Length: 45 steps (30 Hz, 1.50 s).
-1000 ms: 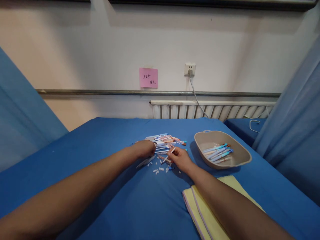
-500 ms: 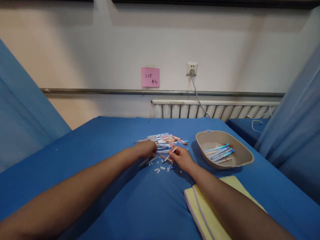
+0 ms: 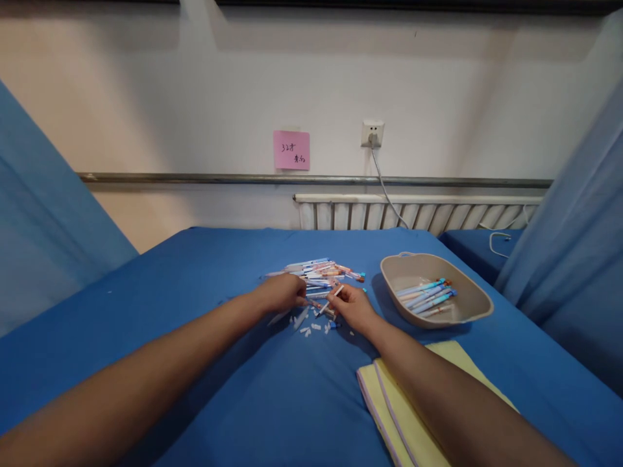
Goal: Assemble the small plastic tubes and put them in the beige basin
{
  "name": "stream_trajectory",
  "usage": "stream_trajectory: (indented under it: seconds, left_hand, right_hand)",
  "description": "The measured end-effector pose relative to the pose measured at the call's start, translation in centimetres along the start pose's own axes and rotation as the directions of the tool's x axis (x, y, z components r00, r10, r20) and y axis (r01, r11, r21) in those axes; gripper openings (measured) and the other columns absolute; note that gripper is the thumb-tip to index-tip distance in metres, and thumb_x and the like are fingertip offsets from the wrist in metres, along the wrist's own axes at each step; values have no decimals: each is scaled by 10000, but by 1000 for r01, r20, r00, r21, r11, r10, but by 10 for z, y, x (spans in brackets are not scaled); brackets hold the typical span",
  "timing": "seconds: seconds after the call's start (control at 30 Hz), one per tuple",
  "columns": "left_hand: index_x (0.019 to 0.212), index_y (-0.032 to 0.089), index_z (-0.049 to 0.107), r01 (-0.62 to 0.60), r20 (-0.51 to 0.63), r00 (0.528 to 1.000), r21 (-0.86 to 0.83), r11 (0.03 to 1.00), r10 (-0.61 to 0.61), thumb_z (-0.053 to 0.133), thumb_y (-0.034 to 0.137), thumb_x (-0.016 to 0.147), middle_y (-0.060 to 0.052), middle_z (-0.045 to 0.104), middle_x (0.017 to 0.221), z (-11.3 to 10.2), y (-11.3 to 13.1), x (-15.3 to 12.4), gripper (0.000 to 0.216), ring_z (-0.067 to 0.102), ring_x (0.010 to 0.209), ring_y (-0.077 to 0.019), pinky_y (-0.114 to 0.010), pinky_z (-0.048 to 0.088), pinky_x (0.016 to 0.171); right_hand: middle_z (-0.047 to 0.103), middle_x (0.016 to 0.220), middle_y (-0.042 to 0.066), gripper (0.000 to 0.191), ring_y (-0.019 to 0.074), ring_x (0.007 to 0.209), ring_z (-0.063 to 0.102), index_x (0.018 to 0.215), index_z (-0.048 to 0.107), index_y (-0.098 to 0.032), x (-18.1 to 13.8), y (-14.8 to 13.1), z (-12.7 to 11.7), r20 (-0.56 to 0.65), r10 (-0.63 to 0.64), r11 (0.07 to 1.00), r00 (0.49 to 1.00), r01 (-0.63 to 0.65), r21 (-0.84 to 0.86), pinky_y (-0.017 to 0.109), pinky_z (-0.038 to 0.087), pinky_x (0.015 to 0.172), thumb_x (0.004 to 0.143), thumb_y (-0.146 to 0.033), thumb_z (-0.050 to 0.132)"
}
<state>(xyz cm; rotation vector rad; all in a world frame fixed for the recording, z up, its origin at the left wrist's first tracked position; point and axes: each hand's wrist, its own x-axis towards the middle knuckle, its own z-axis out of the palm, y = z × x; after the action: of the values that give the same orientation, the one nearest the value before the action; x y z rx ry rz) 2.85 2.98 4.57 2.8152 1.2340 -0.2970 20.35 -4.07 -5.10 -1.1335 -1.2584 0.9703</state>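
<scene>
A heap of pens and pen parts lies in the middle of the blue-covered table. My left hand rests at the heap's near left edge with its fingers curled shut on a pen barrel. My right hand is just to the right, pinching a thin white refill that points toward the left hand. Small white caps are scattered on the cloth in front of both hands.
A beige tub holding several blue pens stands at the right. Folded yellow cloth lies under my right forearm. Blue curtains hang at both sides. A radiator, a socket with a cable and a pink note are on the far wall.
My left hand has drawn back toward me from the heap with the barrel and come closer to the right hand. The right hand holds the refill in much the same place.
</scene>
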Motion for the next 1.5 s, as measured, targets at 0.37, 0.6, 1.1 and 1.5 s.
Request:
stream_trajectory:
  seconds: [0.37,0.6,1.1,1.5]
  left_hand:
    - [711,184,669,3,-99,995,-31,1000,-6,543,217,714,-69,697,778,18,5,-5,131,615,738,-203,-257,400,645]
    - [787,170,603,-41,-261,964,-306,951,-42,462,273,801,-30,648,751,22,11,-24,176,572,690,-155,-234,398,616]
    - [777,129,638,-29,-69,969,-986,167,-237,681,372,650,24,569,612,56,14,-51,277,457,535,-81,-195,351,508]
    - [746,136,664,-54,-80,976,-990,129,-202,701,327,655,32,545,593,55,19,-55,215,444,541,-82,-197,335,518]
  right_hand:
    - [588,568,-22,237,128,505,530,660,562,-192,-2,-4,2,-19,12,999,1000,-11,32,238,414,497,693,-419,622]
    - [601,583,-13,345,93,459,479,679,581,-162,-4,-23,-3,-101,130,967,986,-104,233,221,382,469,634,-485,692]
    - [597,638,3,277,94,529,489,758,630,-158,-20,-33,4,-44,158,889,986,-123,440,219,384,515,674,-405,722]
    - [644,668,3,270,84,531,510,801,632,-160,-26,-35,6,28,177,898,984,-173,406,206,387,522,705,-396,721]
